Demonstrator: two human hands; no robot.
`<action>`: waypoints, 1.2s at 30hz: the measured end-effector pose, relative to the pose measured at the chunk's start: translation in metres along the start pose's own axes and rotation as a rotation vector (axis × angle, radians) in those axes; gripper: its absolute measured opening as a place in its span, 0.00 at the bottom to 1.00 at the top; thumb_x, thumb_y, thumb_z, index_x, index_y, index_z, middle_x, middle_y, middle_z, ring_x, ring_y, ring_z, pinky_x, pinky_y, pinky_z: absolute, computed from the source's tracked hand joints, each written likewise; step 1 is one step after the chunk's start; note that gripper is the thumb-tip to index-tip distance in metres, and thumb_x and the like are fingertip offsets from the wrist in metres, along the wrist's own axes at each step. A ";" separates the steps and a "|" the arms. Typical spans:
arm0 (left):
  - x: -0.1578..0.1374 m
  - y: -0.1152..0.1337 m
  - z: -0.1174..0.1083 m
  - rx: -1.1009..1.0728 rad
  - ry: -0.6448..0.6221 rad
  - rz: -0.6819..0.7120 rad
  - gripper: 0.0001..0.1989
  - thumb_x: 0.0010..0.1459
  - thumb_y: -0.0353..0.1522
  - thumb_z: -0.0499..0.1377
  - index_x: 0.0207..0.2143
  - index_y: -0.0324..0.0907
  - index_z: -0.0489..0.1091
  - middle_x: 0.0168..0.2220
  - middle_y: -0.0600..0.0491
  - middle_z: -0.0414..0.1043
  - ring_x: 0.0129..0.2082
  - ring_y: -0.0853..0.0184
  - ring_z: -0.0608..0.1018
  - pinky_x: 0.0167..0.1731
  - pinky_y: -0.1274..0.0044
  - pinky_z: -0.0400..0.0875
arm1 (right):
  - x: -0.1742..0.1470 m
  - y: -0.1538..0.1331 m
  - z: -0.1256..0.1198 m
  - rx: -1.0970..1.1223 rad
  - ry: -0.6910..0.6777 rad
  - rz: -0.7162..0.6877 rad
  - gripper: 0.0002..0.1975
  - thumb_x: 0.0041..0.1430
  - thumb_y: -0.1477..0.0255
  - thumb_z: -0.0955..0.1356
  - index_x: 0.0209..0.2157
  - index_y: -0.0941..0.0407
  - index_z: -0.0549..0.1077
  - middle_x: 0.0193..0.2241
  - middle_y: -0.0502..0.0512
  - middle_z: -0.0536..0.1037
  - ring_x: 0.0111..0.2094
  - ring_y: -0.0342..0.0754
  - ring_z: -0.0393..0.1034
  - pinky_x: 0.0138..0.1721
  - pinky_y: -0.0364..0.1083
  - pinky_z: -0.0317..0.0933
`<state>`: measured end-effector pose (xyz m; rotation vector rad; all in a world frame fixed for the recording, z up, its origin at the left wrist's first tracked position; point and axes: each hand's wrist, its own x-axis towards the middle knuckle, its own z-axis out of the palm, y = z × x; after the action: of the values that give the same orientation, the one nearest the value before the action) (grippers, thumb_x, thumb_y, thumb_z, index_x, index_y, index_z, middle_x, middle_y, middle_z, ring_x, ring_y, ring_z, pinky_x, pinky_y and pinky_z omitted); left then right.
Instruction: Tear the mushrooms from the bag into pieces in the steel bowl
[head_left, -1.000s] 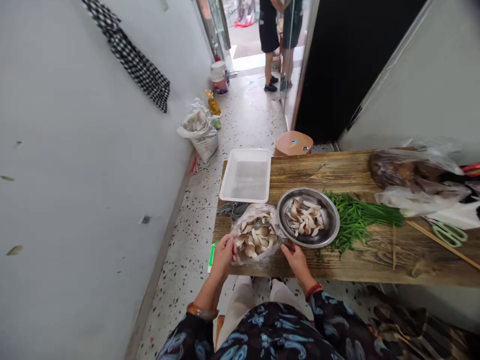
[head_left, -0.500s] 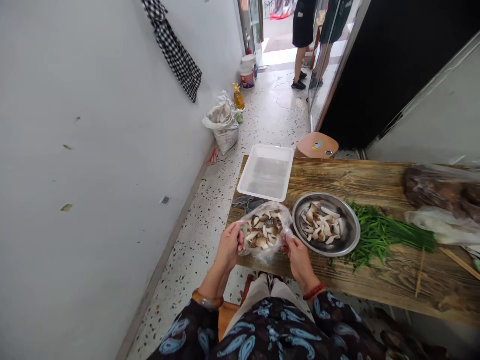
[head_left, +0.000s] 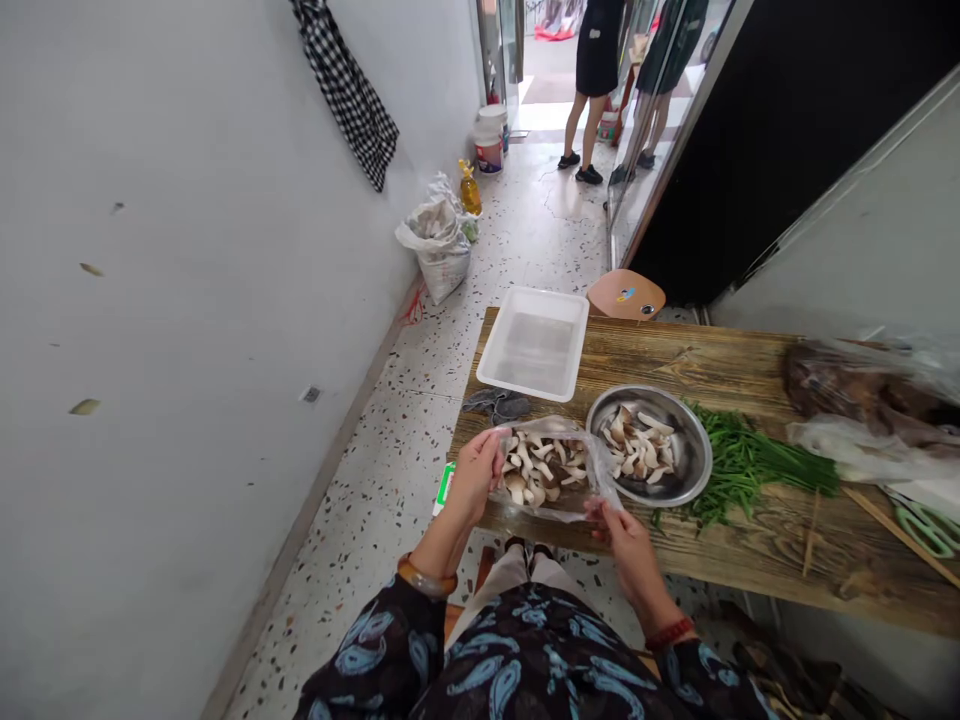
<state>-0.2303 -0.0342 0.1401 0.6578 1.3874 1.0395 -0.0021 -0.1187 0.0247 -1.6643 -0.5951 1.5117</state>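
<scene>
A clear plastic bag point(head_left: 604, 470) of sliced mushrooms point(head_left: 536, 465) is stretched open at the near edge of the wooden table. My left hand point(head_left: 480, 470) pinches its left rim. On the other side, the fingers of my right hand point(head_left: 622, 535) are closed on the right rim. To the right of the bag stands a steel bowl point(head_left: 697, 465) with more mushroom pieces in it, partly overlapped by the plastic. A dark grey cloth point(head_left: 499, 404) lies just behind the bag.
Behind the cloth is a white plastic tray point(head_left: 487, 345). Green chives point(head_left: 750, 465), scissors point(head_left: 926, 528) and bagged brown items point(head_left: 847, 385) lie along the table point(head_left: 675, 345). A bin with a pink lid point(head_left: 626, 292) stands past the far edge. Someone stands near the doorway point(head_left: 592, 90).
My right hand has moved right and slightly down, pulling the bag's mouth wider. More of the mushrooms show. The person at the doorway has shifted their feet.
</scene>
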 end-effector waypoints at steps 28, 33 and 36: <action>-0.041 -0.064 -0.018 1.209 -0.140 0.856 0.20 0.59 0.27 0.51 0.55 0.43 0.64 0.55 0.41 0.64 0.56 0.57 0.67 0.54 0.62 0.65 | -0.035 -0.015 0.050 -0.727 -0.379 -0.880 0.20 0.61 0.75 0.63 0.55 0.52 0.68 0.50 0.60 0.73 0.52 0.53 0.67 0.53 0.53 0.63; -0.026 -0.112 -0.037 1.445 0.223 0.635 0.24 0.57 0.30 0.53 0.57 0.40 0.62 0.63 0.38 0.54 0.63 0.49 0.58 0.58 0.55 0.57 | 0.001 0.014 0.019 -0.949 -0.448 -0.859 0.21 0.57 0.77 0.65 0.52 0.51 0.71 0.52 0.60 0.72 0.53 0.55 0.66 0.53 0.57 0.63; -0.030 -0.150 -0.053 1.479 0.269 0.554 0.24 0.57 0.30 0.53 0.57 0.42 0.62 0.63 0.40 0.55 0.63 0.49 0.58 0.59 0.55 0.56 | 0.010 0.038 -0.014 -1.034 -0.499 -0.828 0.24 0.54 0.79 0.65 0.53 0.50 0.70 0.54 0.58 0.71 0.55 0.55 0.65 0.55 0.56 0.61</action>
<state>-0.2490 -0.1367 0.0164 2.1063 2.1849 0.3015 0.0065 -0.1366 -0.0122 -1.3171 -2.2891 0.9743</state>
